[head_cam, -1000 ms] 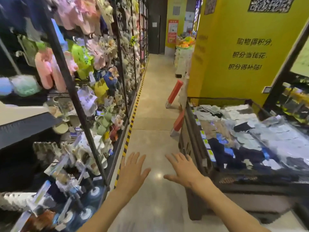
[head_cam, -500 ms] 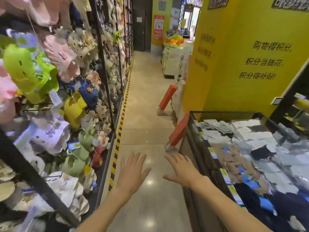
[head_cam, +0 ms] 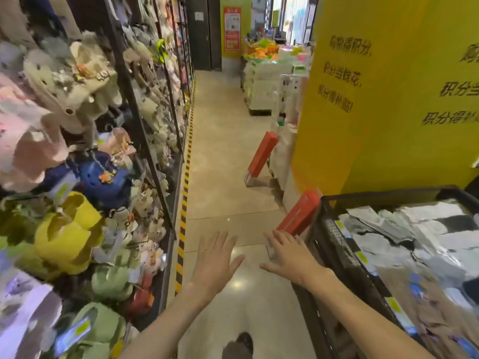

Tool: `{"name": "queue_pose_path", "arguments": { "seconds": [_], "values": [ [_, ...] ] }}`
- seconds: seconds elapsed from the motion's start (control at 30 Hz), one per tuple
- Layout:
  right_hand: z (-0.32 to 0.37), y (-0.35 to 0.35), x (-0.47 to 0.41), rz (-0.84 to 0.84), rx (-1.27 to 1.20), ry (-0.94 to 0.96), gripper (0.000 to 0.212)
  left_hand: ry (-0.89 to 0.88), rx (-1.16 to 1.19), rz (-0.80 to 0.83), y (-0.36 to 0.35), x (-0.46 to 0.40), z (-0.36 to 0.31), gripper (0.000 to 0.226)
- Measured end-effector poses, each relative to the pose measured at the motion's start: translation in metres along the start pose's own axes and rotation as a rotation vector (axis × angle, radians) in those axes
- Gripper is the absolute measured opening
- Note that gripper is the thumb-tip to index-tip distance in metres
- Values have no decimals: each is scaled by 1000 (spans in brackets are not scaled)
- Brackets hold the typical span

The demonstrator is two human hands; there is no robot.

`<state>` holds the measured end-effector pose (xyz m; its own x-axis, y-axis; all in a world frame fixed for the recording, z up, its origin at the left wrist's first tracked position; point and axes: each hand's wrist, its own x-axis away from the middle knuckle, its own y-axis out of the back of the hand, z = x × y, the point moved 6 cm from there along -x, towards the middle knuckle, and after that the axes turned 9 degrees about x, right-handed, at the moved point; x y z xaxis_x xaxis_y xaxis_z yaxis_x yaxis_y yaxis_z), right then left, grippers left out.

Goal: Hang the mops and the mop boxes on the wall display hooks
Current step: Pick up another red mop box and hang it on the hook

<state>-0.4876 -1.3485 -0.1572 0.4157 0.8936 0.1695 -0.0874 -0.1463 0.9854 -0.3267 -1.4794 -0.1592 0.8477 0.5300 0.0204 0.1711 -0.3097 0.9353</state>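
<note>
My left hand (head_cam: 216,257) and right hand (head_cam: 287,253) hover flat, fingers spread, holding nothing. Two orange mop boxes (head_cam: 298,216) lean beside the black bin (head_cam: 324,229). The yellow wall (head_cam: 388,99) reads 积分.

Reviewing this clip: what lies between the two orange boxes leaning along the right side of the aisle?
In the head view, only bare tiled floor separates the near orange box from the far orange box.
</note>
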Motion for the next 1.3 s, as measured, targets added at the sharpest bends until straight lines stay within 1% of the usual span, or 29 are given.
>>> {"name": "queue_pose_path", "arguments": {
  "seconds": [0.07,0.13,0.17,0.33,0.43,0.5,0.63,0.7,0.77,0.83,0.87,0.9,0.97,1.0,1.03,1.1,1.2,1.3],
  "values": [
    [-16,-1,-51,-6,-30,-11,92,-10,-52,15,-5,-54,20,72],
    [-34,-1,-99,16,-75,-35,91,3,-85,35,-5,-104,37,65],
    [-42,0,-121,31,-88,-46,91,-1,-94,59,-5,-128,44,66],
    [-90,6,-214,76,-101,-101,87,-43,-131,108,-9,-245,66,85],
    [-128,-2,-256,101,-141,-167,89,-109,-83,182,-23,-317,65,99],
    [-159,-13,-281,110,-164,-232,91,-174,-70,186,-30,-367,56,92],
    [-221,-35,-328,130,-187,-365,94,-312,-75,270,-58,-468,31,74],
    [-250,-45,-353,130,-203,-437,95,-396,-82,286,-77,-520,17,72],
    [-277,-54,-376,128,-226,-511,94,-466,-74,335,-98,-569,5,79],
    [-303,-65,-396,136,-264,-597,93,-538,-68,379,-117,-616,-7,95],
    [-315,-71,-405,146,-297,-649,95,-553,-77,427,-124,-637,-12,102],
    [-325,-76,-412,157,-337,-703,97,-559,-90,487,-130,-655,-18,103],
    [-342,-87,-425,164,-430,-802,99,-570,-71,593,-142,-688,-27,95],
    [-349,-90,-430,156,-482,-852,97,-578,-54,641,-147,-702,-33,85],
    [-357,-90,-434,145,-535,-900,94,-596,-36,690,-154,-717,-38,74],
    [-370,-88,-443,94,-648,-981,85,-648,18,772,-167,-743,-48,64],
    [-390,-100,-453,40,-769,-1088,78,-669,97,845,-198,-778,-62,63],
    [-414,-133,-459,-17,-874,-1197,73,-620,177,940,-246,-804,-67,66]
  ]
}}
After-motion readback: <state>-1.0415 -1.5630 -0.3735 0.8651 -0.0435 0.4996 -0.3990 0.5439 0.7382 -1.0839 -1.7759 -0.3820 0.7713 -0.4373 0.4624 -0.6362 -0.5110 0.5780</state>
